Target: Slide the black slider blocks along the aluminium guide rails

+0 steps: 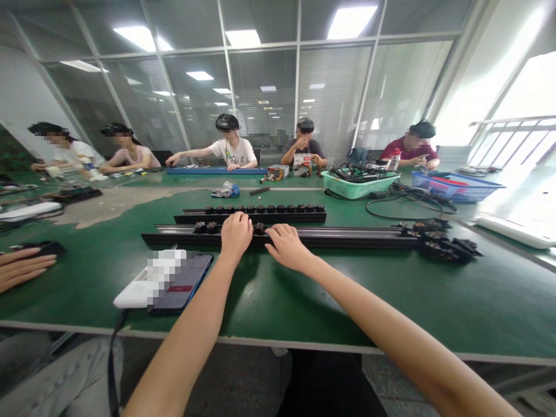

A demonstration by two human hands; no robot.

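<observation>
A long black rail [347, 236] with a silver channel lies across the green table. My left hand [237, 236] rests over its left part, fingers bent down onto it beside small dark parts [206, 227] set in the channel. Just to the right, my right hand [286, 246] reaches the same rail with curled fingers, near another small dark part [259, 229]. What the fingertips of either hand hold, if anything, is hidden. Behind lies a shorter black rail [260, 218] with a row of several dark parts. More dark parts [449, 249] are heaped at the long rail's right end.
A phone [185, 286] and a white device [134, 292] lie left of my forearm. Another person's hand [26, 267] is at the left edge. Green basket [365, 186], blue basket [473, 190] and black cables [391, 208] stand behind right. Several people sit across the table.
</observation>
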